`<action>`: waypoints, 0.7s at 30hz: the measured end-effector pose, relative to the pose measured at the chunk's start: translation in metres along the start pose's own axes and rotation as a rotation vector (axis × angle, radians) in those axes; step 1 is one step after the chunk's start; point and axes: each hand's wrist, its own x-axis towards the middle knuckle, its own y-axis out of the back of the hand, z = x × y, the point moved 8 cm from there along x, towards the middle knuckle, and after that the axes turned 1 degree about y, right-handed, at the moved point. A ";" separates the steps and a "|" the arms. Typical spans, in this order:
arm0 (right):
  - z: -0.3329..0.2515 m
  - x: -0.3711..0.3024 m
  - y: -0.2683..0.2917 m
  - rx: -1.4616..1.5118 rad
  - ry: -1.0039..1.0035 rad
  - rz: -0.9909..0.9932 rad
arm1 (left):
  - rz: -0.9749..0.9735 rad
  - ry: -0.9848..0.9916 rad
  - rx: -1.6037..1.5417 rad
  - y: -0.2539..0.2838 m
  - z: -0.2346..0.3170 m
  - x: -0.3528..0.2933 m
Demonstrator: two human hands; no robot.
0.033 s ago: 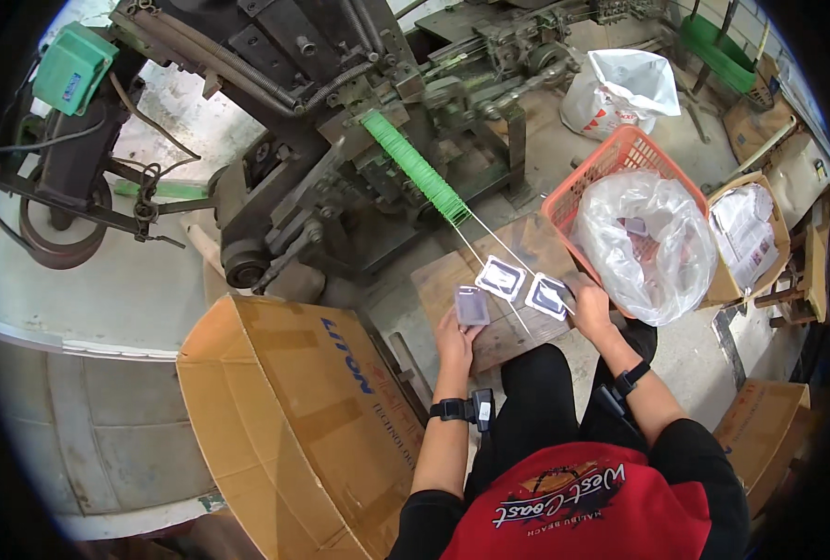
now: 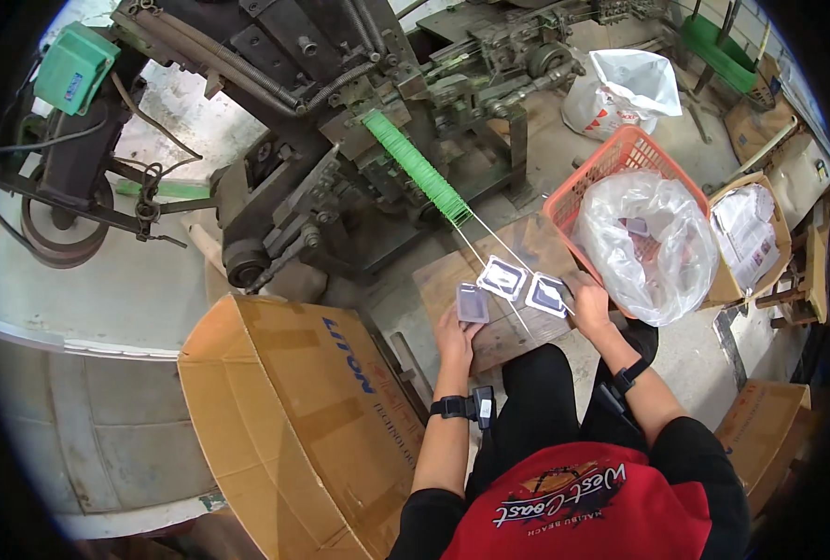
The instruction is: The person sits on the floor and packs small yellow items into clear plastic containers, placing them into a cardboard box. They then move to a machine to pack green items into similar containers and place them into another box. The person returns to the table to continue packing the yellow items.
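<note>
My left hand [image 2: 454,338] holds a small purple and white flat packet [image 2: 472,303] upright over a wooden board [image 2: 489,341]. My right hand [image 2: 590,304] grips a second such packet [image 2: 547,295] by its right edge. A third packet [image 2: 502,277] hangs between them on two thin metal rods [image 2: 482,245]. The rods slope down from a machine and carry a long row of green pieces [image 2: 415,170] higher up. Both wrists wear black bands.
A dark metal machine [image 2: 340,112] fills the top. An orange basket [image 2: 611,154] lined with a clear plastic bag [image 2: 653,238] stands to the right. A large open cardboard box [image 2: 293,420] is at my left, smaller boxes at the right.
</note>
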 end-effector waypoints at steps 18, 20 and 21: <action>-0.039 0.029 -0.034 -0.536 0.516 -0.443 | -0.117 0.000 0.275 0.001 -0.013 -0.075; -0.037 0.028 -0.028 -0.518 0.500 -0.438 | -0.262 0.166 0.309 -0.017 -0.031 -0.082; -0.037 0.030 -0.022 -0.475 0.449 -0.420 | -0.298 0.154 0.349 -0.022 -0.035 -0.081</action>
